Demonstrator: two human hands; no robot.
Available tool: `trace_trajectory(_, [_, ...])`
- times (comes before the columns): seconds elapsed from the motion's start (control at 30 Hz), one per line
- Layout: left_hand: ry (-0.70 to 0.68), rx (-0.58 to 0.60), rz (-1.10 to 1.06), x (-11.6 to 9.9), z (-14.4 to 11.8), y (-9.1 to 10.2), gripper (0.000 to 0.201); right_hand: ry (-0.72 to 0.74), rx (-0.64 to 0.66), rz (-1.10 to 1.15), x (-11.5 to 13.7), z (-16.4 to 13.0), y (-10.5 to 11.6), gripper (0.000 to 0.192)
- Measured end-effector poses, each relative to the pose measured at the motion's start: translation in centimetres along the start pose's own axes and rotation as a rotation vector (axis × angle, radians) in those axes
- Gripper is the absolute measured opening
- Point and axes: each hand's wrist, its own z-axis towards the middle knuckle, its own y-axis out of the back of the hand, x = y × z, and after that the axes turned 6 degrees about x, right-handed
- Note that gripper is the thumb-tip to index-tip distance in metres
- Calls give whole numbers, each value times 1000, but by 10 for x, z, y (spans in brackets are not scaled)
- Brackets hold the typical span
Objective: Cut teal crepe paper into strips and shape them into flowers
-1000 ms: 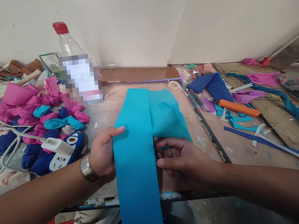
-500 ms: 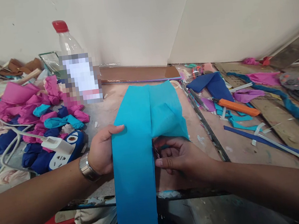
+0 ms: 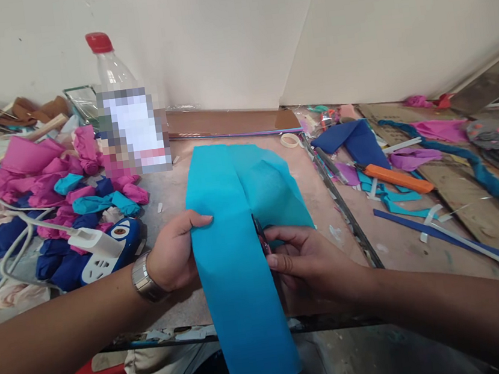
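Observation:
A turquoise sheet (image 3: 229, 226) lies on the worktable and hangs over its near edge. It is split lengthwise from the near end up to about my hands. My left hand (image 3: 173, 254), with a metal watch at the wrist, pinches the left strip at its edge. My right hand (image 3: 306, 259) grips scissors (image 3: 261, 238); their dark blades stand in the cut at the sheet's middle. The right part of the sheet bunches up above my right hand.
A red-capped plastic bottle (image 3: 118, 100) stands behind the sheet. A heap of pink, blue and turquoise scraps (image 3: 53, 187), a white plug and cable (image 3: 90, 240) lie left. An orange cutter (image 3: 398, 179), tape roll (image 3: 290, 141), blue fabric and strips lie right.
The hanging strip has swung to the right and the sheet's far end has shifted left. My right hand with the scissors has edged slightly further along the cut.

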Motion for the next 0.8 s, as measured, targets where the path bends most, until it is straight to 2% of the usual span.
trace_trajectory(0.13, [-12,5,-14,0,0,2,52,-24,9,-24,3,0,1,43])
trace_trajectory(0.6, [-69,-215,64,0,-1,-10,49,-43,6,-43,9,-2,-1,41])
trace_trajectory(0.8, [-119,-218,59,1,-1,-7,47,-51,-22,-65,12,-2,-2,43])
